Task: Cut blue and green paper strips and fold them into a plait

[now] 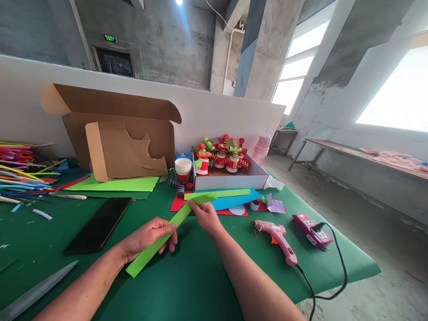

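Note:
A long light-green paper strip (180, 217) runs slantwise above the green table, held in both my hands. My left hand (157, 234) pinches it near its middle, thumb on top and fingers beneath. Close to the far end, my right hand (205, 216) grips the strip between thumb and fingers. Just beyond lies a second green paper strip (234, 193), over a blue paper piece (237, 200) and red paper (177, 203). A white paper disc (237, 210) rests on the red sheet.
A pink glue gun (276, 234) and a purple power socket (312, 232) with a black cable lie right. A black phone (98, 226) and a grey blade (40, 292) lie left. Behind stand paper cups (183, 167), a box (230, 180) of red-green figures and a cardboard box (130, 154).

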`<state>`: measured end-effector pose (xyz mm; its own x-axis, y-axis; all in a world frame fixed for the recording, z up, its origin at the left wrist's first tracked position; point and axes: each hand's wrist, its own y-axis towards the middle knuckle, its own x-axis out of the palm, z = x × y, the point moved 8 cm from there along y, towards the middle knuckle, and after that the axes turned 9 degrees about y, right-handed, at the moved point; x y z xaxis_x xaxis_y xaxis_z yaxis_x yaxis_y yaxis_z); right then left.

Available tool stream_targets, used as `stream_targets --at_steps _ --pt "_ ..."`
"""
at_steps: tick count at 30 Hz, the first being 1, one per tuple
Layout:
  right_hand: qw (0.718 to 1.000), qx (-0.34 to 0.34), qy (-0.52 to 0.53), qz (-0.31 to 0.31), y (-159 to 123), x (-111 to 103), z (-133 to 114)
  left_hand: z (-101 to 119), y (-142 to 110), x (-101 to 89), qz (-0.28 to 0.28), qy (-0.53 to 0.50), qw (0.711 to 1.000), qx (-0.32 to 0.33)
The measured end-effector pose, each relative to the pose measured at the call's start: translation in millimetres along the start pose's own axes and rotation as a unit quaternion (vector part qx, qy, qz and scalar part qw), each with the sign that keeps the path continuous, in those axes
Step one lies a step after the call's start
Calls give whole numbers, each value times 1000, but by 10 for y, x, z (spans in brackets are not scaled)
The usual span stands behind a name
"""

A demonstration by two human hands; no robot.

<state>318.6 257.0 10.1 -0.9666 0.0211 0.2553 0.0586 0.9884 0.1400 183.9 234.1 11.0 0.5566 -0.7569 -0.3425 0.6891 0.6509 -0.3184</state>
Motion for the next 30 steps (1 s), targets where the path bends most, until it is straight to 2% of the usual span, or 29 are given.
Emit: stream_targets --at_steps 9,17,22,25,27,28,30 --pt "997 -41 23 62 151 -418 -127 27 -50 58 -51 6 999 16" --pt "990 -48 68 118 136 -609 -208 15 -55 91 -74 -5 997 23" --pt "974 -35 111 195 94 -761 -172 5 -52 90 -86 -12 996 30" --pt "958 -19 134 254 33 -827 -145 -7 -35 25 -49 -49 997 28" --pt "963 8 138 231 11 -716 -115 -13 -27 -77 11 -92 995 27" --pt "971 31 136 192 7 -596 -85 -16 -28 -125 40 -112 992 28" --pt "986 89 123 73 -27 -257 7 -13 -33 -183 79 -131 988 35"
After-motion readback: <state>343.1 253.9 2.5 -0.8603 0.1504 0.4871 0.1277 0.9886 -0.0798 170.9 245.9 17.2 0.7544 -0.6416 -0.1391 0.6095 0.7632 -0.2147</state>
